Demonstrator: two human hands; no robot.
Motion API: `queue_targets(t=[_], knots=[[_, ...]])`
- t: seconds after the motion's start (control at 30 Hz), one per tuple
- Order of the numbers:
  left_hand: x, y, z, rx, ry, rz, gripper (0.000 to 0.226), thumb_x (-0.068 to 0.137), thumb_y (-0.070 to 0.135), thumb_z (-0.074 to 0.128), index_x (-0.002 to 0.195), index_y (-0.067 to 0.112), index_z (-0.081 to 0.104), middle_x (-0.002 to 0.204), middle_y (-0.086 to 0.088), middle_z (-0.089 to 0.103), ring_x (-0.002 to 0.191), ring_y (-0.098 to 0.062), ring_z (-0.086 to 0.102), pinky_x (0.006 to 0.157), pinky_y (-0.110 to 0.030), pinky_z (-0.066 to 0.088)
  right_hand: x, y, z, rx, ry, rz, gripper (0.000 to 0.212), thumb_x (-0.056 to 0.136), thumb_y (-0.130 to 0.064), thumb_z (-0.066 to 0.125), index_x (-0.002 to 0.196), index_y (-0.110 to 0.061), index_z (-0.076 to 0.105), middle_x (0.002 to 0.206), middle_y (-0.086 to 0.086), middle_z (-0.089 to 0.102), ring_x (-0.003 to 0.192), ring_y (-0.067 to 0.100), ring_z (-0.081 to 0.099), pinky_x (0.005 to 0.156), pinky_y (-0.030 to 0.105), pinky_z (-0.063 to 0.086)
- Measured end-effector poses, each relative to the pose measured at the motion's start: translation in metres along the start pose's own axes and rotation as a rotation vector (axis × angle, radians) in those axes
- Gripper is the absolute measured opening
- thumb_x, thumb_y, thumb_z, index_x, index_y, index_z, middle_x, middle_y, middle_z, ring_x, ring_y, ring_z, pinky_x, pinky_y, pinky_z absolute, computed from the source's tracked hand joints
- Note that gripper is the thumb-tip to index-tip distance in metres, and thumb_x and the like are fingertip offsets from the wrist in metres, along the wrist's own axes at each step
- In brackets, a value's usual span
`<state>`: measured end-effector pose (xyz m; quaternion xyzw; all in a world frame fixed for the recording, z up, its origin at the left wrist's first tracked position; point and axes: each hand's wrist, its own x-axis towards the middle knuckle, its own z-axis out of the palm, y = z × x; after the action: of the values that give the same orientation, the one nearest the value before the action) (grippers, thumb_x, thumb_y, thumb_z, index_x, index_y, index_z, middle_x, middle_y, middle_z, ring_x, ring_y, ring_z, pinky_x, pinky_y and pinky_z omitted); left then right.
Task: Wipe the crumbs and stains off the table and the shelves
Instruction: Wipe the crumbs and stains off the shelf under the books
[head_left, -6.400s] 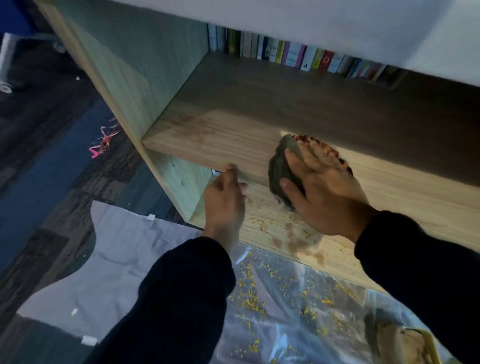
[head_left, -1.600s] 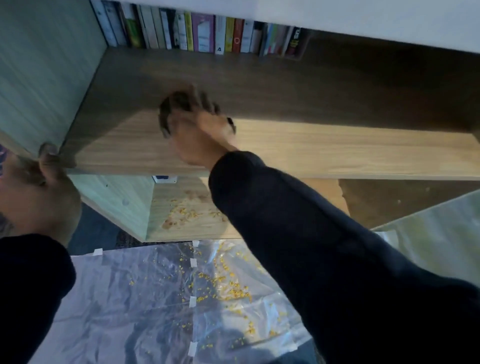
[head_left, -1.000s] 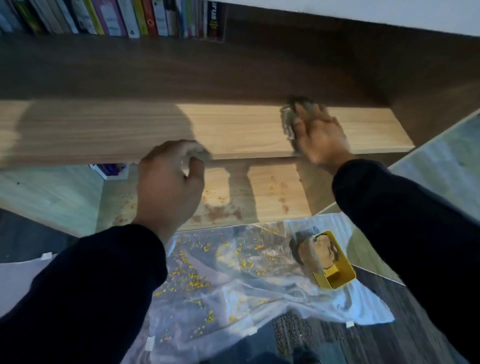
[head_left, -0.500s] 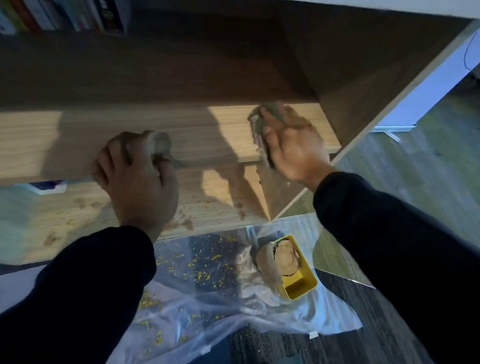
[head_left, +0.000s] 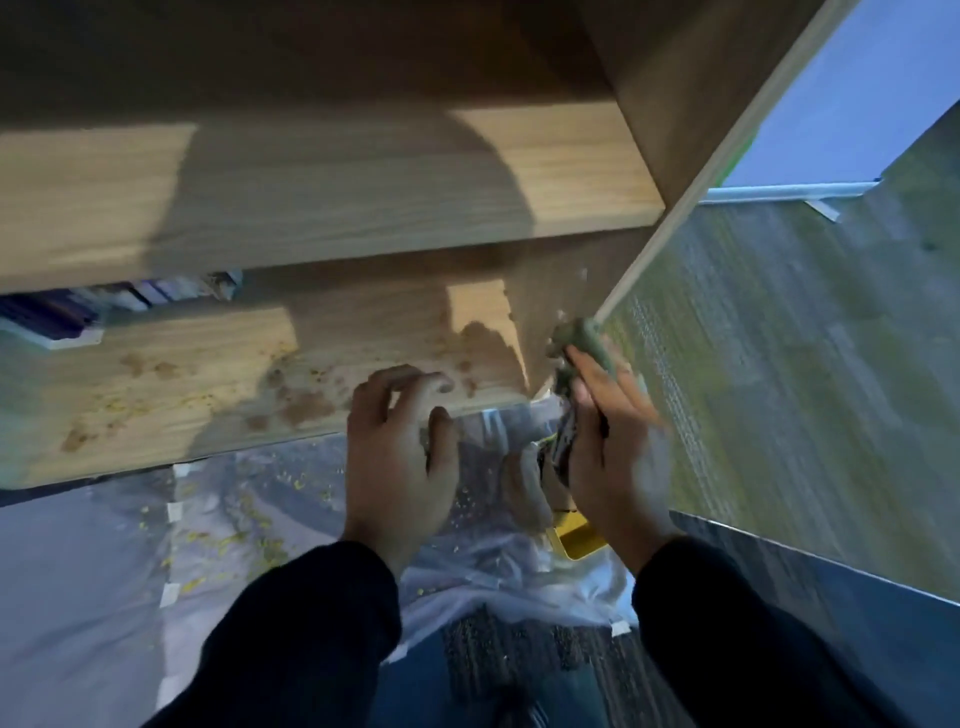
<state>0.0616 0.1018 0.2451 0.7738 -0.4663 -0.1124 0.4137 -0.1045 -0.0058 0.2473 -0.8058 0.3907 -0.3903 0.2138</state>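
- Head view: lower shelf (head_left: 218, 395) of a wooden bookcase, smeared with brown stains (head_left: 306, 408) and yellow crumbs; clean upper shelf (head_left: 332, 197) above it.
- Left hand (head_left: 397, 467) at the lower shelf's front edge, fingers (head_left: 410, 382) loosely curled, tips on the board, holding nothing.
- Right hand (head_left: 608, 452) beside the lower shelf's right end, gripping a green cloth (head_left: 584, 340).
- Below the lower shelf: crumb-strewn plastic sheet (head_left: 249, 525) and yellow tub (head_left: 576, 538), partly hidden by the right hand.

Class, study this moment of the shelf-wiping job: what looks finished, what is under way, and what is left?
Done: the upper shelf shows bare wood, no marks visible. Under way: the right hand grips the cloth by the lower shelf's right end; the left hand rests fingers on that shelf's front edge. Left: brown stains and yellow crumbs on the lower shelf.
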Motion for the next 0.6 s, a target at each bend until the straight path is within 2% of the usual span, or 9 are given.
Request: queue_targets(t=[0.07,0.1,0.17,0.23,0.33,0.43,0.53,0.6], knots=[[-0.018,-0.021,0.016,0.013,-0.181,-0.026,0.016,0.100,0.014,0.053,0.110,0.014,0.065,0.109,-0.003,0.060,0.101,-0.020,0.056,0.085,-0.041,0.045,-0.043,0.032,-0.002,-0.016,-0.085,0.139,0.032,0.103,-0.010,0.049,0.130,-0.009,0.067,0.135,0.004,0.065,0.119,0.012,0.063,0.099,0.019,0.048],[-0.024,-0.030,0.023,0.006,-0.264,-0.049,0.013,0.100,0.013,0.053,0.106,0.016,0.064,0.102,0.000,0.061,0.093,-0.015,0.056,0.080,-0.039,0.045,-0.062,0.049,-0.001,-0.031,-0.146,0.222,0.031,0.103,-0.011,0.051,0.129,-0.011,0.068,0.136,0.002,0.065,0.118,0.011,0.063,0.098,0.014,0.045],[-0.043,-0.047,0.039,-0.012,-0.419,-0.116,0.011,0.100,0.013,0.054,0.097,0.019,0.063,0.086,0.005,0.061,0.075,-0.007,0.054,0.068,-0.029,0.041,-0.107,0.086,0.003,-0.117,-0.274,0.389,0.033,0.101,-0.020,0.050,0.125,-0.013,0.071,0.137,0.002,0.065,0.117,0.019,0.066,0.095,0.017,0.047],[-0.058,-0.061,0.053,-0.011,-0.522,-0.182,0.014,0.099,0.011,0.054,0.089,0.019,0.061,0.074,0.007,0.058,0.063,-0.006,0.050,0.059,-0.016,0.031,-0.146,0.115,0.007,-0.230,-0.396,0.473,0.036,0.096,-0.025,0.050,0.121,-0.013,0.074,0.133,0.010,0.067,0.109,0.030,0.070,0.088,0.029,0.051],[-0.078,-0.083,0.077,0.013,-0.607,-0.240,0.016,0.098,0.012,0.054,0.086,0.020,0.060,0.070,0.004,0.057,0.056,-0.007,0.046,0.056,-0.022,0.030,-0.188,0.148,0.019,-0.331,-0.479,0.525,0.025,0.094,-0.012,0.058,0.110,-0.009,0.077,0.118,0.016,0.074,0.093,0.037,0.072,0.075,0.037,0.056],[-0.090,-0.102,0.102,0.009,-0.686,-0.255,0.016,0.097,0.011,0.054,0.085,0.017,0.061,0.066,0.003,0.055,0.055,-0.005,0.045,0.052,-0.020,0.030,-0.206,0.175,0.031,-0.422,-0.526,0.595,0.017,0.095,-0.007,0.059,0.094,-0.010,0.076,0.090,0.019,0.075,0.073,0.039,0.068,0.059,0.038,0.048],[-0.100,-0.117,0.127,-0.003,-0.744,-0.226,0.015,0.097,0.011,0.054,0.085,0.015,0.061,0.067,0.003,0.056,0.057,-0.004,0.047,0.053,-0.018,0.033,-0.212,0.204,0.046,-0.473,-0.641,0.626,0.022,0.100,-0.019,0.054,0.096,-0.011,0.074,0.088,0.017,0.074,0.077,0.040,0.066,0.061,0.032,0.035],[-0.102,-0.129,0.146,0.000,-0.771,-0.210,0.015,0.096,0.011,0.054,0.084,0.016,0.061,0.069,0.004,0.058,0.059,-0.006,0.048,0.058,-0.024,0.039,-0.211,0.219,0.060,-0.509,-0.779,0.665,0.025,0.099,-0.030,0.050,0.099,-0.018,0.072,0.095,0.012,0.073,0.086,0.038,0.065,0.067,0.032,0.037]])
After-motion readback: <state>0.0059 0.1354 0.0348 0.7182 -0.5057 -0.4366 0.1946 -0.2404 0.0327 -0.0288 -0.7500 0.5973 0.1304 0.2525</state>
